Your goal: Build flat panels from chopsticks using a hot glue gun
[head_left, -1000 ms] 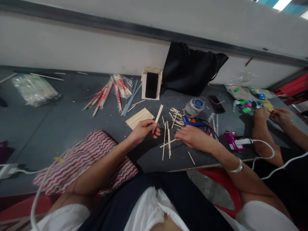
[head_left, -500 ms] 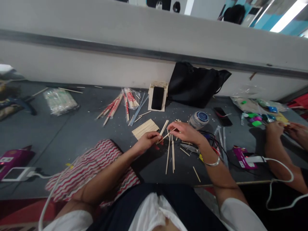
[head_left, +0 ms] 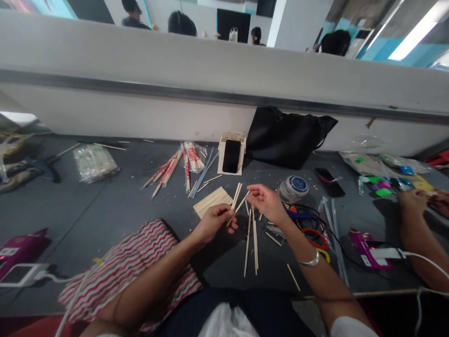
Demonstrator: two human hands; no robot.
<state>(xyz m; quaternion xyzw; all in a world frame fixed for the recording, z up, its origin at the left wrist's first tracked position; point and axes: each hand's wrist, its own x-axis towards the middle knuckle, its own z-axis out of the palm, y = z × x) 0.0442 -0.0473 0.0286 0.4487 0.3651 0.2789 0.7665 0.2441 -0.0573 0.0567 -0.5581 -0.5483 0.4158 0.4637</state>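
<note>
Your left forearm reaches up and inward over the striped cloth, and the left hand sits with its palm turned inward. Its thumb and fingers are closed on a few sticks, which slant up and away from the fingertips. Your right hand comes in from the other side, wrist bent, bangle on the forearm; its thumb and forefinger pinch one thin stick near the upper end, the other fingers loosely curled. That stick slants down to your left fingers, its lower end at them; whether they grip it too, you can't tell. Just beyond your left fingers, the panel lies flat on the desk. Loose sticks lie nearer you, below your right fingers. The jar stands to the right of your right fingers, and the phone leans farther away, beyond both hands.
</note>
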